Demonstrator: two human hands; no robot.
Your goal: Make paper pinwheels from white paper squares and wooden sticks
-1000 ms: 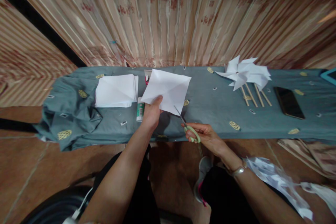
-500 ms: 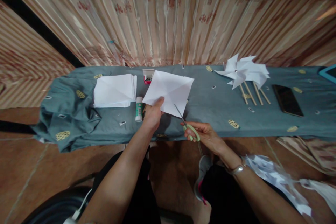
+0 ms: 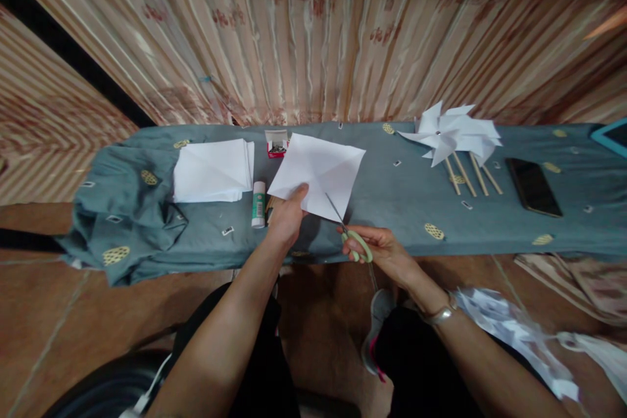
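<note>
A creased square sheet of white paper [image 3: 321,166] is pinched at its lower left side by my left hand [image 3: 288,214], thumb on top and fingers underneath. My right hand [image 3: 375,248] grips the light green handles of a pair of scissors [image 3: 360,245]. The blades lie at the paper's lower right corner, one of them over its top face and pointing toward the middle. Just left of the paper are a green and white glue stick [image 3: 258,204] and an open red box of small metal pieces [image 3: 277,144]. Some thin sticks lie partly hidden behind my left hand.
A stack of white paper [image 3: 213,171] lies on the left of the cloth-covered table [image 3: 392,209]. To the right are several white paper pinwheels [image 3: 450,134] on sticks and a dark phone [image 3: 533,187]. A plastic bag of paper scraps [image 3: 514,333] sits on the floor at lower right.
The paper has shifted slightly right and turned a little relative to the table, together with my left hand. The scissors stay at the same corner, and more of the red box shows.
</note>
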